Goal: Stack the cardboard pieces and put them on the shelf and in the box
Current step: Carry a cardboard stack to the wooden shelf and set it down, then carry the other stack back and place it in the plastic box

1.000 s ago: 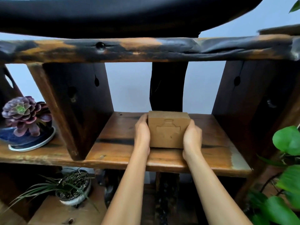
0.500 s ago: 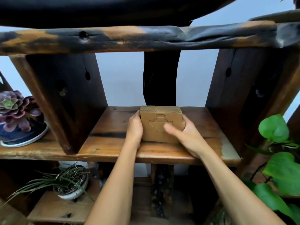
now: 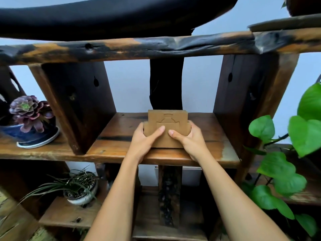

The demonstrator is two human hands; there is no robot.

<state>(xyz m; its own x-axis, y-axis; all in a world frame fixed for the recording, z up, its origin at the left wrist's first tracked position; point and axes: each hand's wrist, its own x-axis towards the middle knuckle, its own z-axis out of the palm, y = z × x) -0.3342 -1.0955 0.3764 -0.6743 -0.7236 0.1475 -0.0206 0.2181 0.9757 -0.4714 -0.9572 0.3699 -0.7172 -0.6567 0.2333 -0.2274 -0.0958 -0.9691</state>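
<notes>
stack of cardboard pieces (image 3: 167,122) stands on edge on the middle board of the wooden shelf (image 3: 206,145), in the compartment between two dark uprights. brown, matte, flat sheets pressed face to face; the front sheets sit lower than the ones behind, so the top edges step up toward the back. a cut outline shows on a rear face, an arch over a notched shape.

left hand (image 3: 145,141) clasps the stack's left edge, thumb lying across the front sheet. right hand (image 3: 189,141) clasps the right edge, thumb also on the front face, its tip nearly meeting the left thumb. both hands closed around the stack; its bottom edge appears to rest on the board just ahead of the wrists.

well left of the grip, past the upright, a blue pot (image 3: 34,134) holds a purple rosette succulent (image 3: 27,110). below and left of the grip, on a lower board, a pale round pot (image 3: 81,197) holds thin grassy leaves. right of the grip, broad green leaves (image 3: 278,167) hang beside the shelf.
</notes>
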